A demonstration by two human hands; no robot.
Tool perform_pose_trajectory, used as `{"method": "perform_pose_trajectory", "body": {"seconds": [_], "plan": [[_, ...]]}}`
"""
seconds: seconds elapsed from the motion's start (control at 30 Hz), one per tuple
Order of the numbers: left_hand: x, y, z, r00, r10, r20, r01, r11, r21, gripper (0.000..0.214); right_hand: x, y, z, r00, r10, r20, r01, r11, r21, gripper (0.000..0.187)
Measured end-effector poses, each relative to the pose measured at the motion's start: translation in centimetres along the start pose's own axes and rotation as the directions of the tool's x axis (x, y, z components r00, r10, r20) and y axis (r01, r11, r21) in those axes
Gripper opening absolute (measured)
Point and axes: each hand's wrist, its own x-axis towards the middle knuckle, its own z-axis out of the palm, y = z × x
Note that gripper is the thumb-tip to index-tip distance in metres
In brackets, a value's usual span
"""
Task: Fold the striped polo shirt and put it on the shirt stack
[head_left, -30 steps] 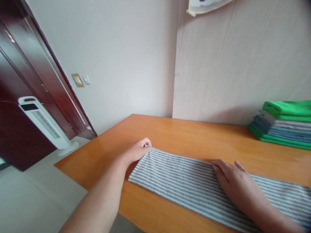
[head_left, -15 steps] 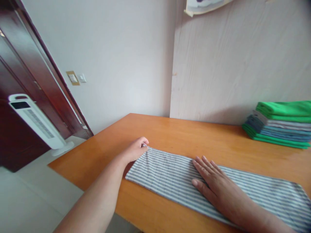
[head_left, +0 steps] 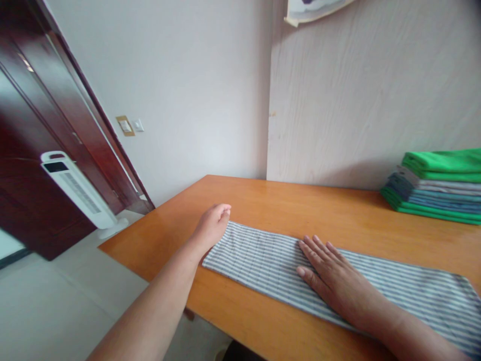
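A striped cloth (head_left: 263,260), white and blue-grey, lies folded into a long band across the table, running from the middle to the right edge of the view. At its far left corner, my left hand (head_left: 213,225) is closed, fingers pinched on the cloth's edge. My right hand (head_left: 334,281) rests flat on the middle of the band, palm down with the fingers stretched out. Part of the cloth is hidden under that hand and forearm.
The orange-brown wooden table (head_left: 240,195) meets the wall at the back. A stack of folded green, grey and blue cloths (head_left: 443,188) stands at the back right. Left of the table, a white tower fan (head_left: 80,193) stands on the floor before a dark red door (head_left: 33,165).
The view has turned slightly left, so the fan and door sit further right in it. My left hand keeps to the cloth's corner, its fingers more closed. My right hand stays flat.
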Motion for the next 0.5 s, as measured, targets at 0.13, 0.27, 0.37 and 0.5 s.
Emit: {"method": "perform_pose_trajectory", "body": {"seconds": [0.13,0.27,0.37,0.5], "plan": [[-2.4,2.9,0.0,0.980,0.111,0.162,-0.134,0.981,0.137,0.049,-0.1,0.0,0.3,1.000,-0.003,-0.028,0.003,1.000,0.002,0.071],[-4.2,3.4,1.3,0.913,0.075,0.400,-0.200,0.939,0.280,0.066,-0.1,0.0,0.5,0.999,-0.018,-0.033,0.017,1.000,-0.011,0.076],[-4.7,2.7,2.0,0.879,-0.003,0.476,-0.182,0.921,0.343,0.077,-0.1,-0.1,0.4,0.999,-0.020,-0.045,0.020,1.000,-0.011,0.077],[-4.8,2.1,2.0,0.870,-0.023,0.492,-0.187,0.908,0.374,0.085,-0.1,-0.2,0.2,0.999,-0.026,-0.045,0.026,1.000,-0.012,0.076]]}}
